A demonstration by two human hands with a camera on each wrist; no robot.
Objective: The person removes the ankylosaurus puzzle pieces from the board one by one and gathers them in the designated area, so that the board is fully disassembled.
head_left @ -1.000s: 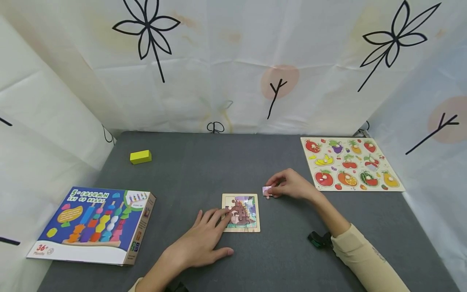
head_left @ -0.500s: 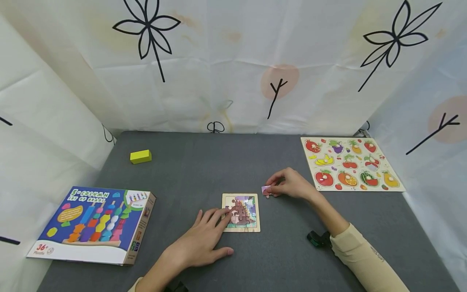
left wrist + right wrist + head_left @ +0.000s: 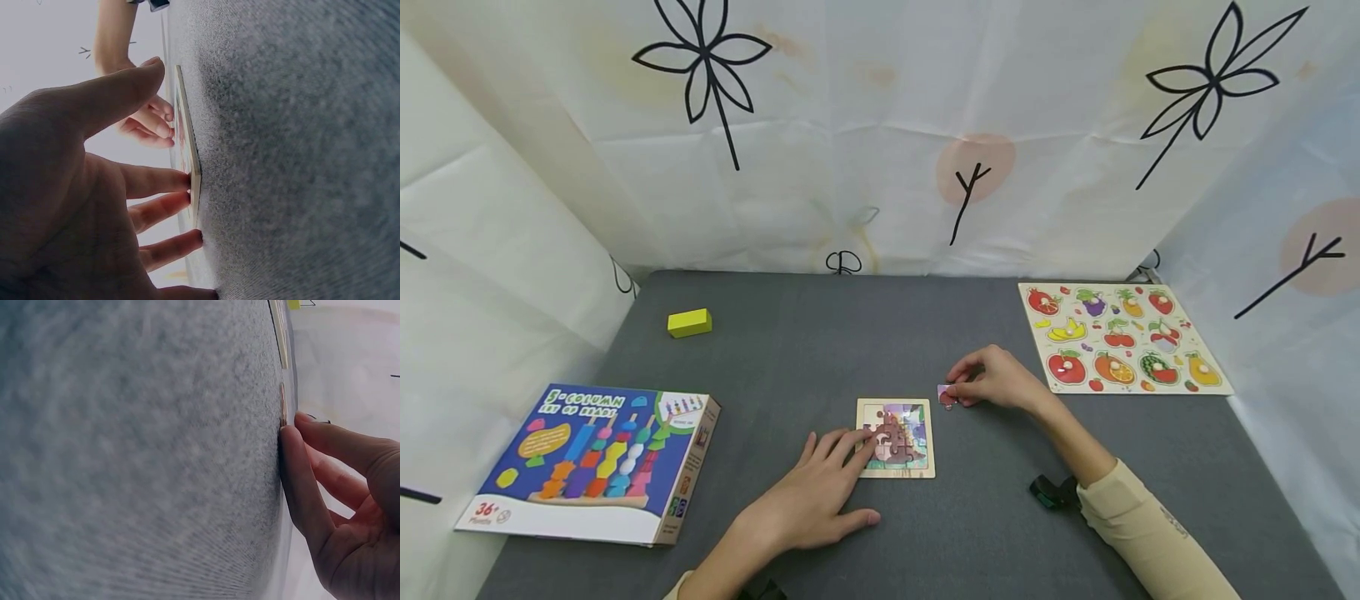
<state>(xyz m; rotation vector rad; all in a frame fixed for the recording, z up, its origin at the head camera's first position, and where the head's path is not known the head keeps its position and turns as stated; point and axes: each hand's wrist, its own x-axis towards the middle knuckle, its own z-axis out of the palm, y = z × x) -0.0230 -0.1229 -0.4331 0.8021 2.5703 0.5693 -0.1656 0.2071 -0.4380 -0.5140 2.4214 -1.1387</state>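
Observation:
A small square jigsaw puzzle (image 3: 891, 437) in a pale wooden frame lies in the middle of the table, partly filled with purple and brown pieces; bare wood shows at its upper left. My left hand (image 3: 820, 492) is spread flat, its fingertips resting on the puzzle's left side; the left wrist view shows straight fingers touching the frame's edge (image 3: 195, 181). Just right of the frame, my right hand (image 3: 1000, 379) pinches a pink-purple puzzle piece (image 3: 946, 397) between thumb and fingertip, low over the table. From the right wrist, that piece (image 3: 282, 403) appears edge-on at the fingertips.
A blue bead-set box (image 3: 595, 458) lies at the left. Behind it is a yellow block (image 3: 689, 322). A fruit puzzle board (image 3: 1120, 337) occupies the back right, beyond the right hand. White printed cloth (image 3: 880, 192) hangs behind the grey table (image 3: 820, 342).
The puzzle piece in my right fingertips has turned and shifted slightly left. My left hand stays where it was on the puzzle frame.

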